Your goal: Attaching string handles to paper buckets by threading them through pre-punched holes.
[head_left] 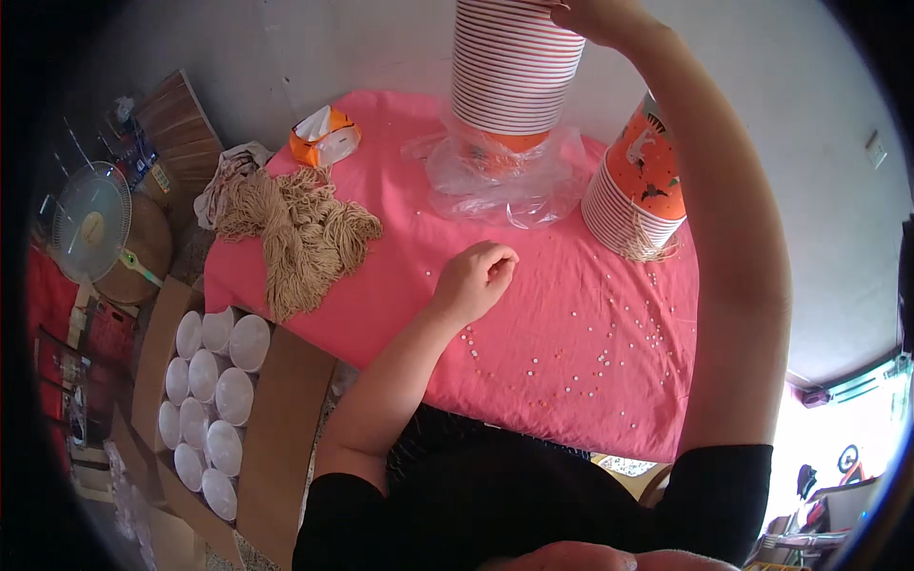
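Observation:
A tall stack of nested paper buckets [519,71] with white rims stands at the far side of the table, its top cut off by the picture's edge. Up there my right hand [600,19] has its fingers closed at the rim of a bucket, partly out of view. Crumpled clear plastic [495,195] surrounds the stack's orange base. My left hand [476,281] is loosely curled over the cloth in front of the plastic, with nothing seen in it. Behind my right forearm, a second stack of orange patterned buckets [633,186] has tan strings hanging over its rims.
A pink cloth [400,314] covers the table, with small pale beads or bits [600,362] scattered toward the right. Tan cord [305,238] lies in a heap at left, near an orange tissue pack [326,138]. Below left, a cardboard box [286,419] holds several clear plastic cups [203,376].

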`<action>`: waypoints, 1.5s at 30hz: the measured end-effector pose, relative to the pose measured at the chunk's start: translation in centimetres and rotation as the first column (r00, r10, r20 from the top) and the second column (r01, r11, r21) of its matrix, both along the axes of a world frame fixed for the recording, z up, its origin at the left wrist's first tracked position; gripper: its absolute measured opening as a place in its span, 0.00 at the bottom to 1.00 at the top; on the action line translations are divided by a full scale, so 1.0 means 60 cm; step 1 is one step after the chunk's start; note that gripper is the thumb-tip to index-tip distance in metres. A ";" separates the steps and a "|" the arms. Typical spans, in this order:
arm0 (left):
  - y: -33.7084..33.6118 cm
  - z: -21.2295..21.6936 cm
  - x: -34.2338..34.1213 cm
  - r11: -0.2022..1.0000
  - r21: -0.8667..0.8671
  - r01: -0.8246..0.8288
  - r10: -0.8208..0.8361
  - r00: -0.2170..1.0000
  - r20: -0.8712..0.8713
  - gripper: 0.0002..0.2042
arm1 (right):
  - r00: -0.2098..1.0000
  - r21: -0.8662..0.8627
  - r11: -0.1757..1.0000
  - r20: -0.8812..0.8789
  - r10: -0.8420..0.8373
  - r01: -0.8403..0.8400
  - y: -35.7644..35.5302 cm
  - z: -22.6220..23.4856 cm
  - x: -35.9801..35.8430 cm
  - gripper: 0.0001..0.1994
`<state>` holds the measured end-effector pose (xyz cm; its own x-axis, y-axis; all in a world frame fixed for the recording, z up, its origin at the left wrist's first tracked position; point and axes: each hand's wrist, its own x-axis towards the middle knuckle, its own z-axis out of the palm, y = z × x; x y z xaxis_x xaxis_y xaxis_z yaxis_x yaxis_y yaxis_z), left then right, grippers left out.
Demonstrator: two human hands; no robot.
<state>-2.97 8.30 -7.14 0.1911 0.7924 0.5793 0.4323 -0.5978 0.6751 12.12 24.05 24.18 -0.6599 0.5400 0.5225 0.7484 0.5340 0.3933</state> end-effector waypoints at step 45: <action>0.023 -0.021 -0.056 0.797 -0.243 0.553 -0.103 0.521 0.848 0.51 | 0.652 -0.348 0.730 -0.737 0.175 -0.589 -0.254 -0.244 0.111 0.07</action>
<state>-6.34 9.66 -8.39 0.1614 0.9566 0.2427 -0.5447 -0.1187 0.8302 18.77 8.79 9.54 -0.4992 0.6237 0.6014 0.3613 0.7807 -0.5098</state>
